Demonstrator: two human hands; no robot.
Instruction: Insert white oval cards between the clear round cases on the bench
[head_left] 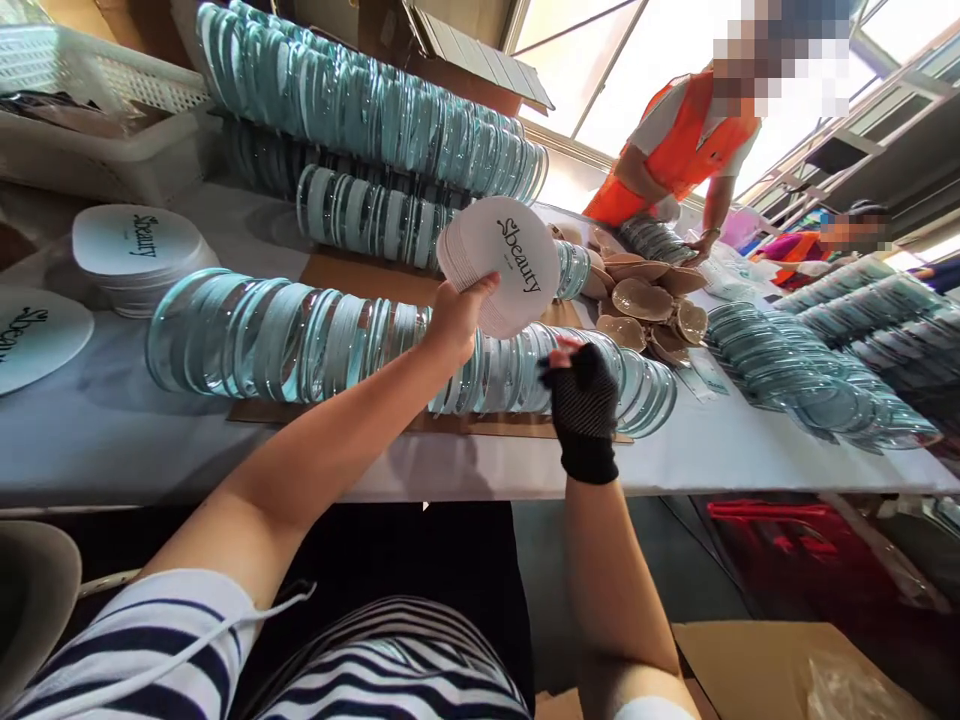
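My left hand [459, 318] grips a thick stack of white rounded cards [501, 262] printed with "beauty", thumb on the front face. My right hand [583, 400], in a black fingerless glove, is to the right of the cards and apart from them. Its fingers are curled in and partly hidden, so what they hold, if anything, does not show. Below the cards and behind my right hand, a long row of clear bluish round plastic pieces [289, 340] with pale bands lies nested on its side along brown cardboard [270, 412].
More nested rows [360, 100] of clear pieces lie at the back and right [795, 360]. A card pile [139, 245] sits at left, near a white basket [150, 130]. Beige cup-shaped pieces [637, 300] lie right of centre. A person in an orange vest [686, 140] works across the table.
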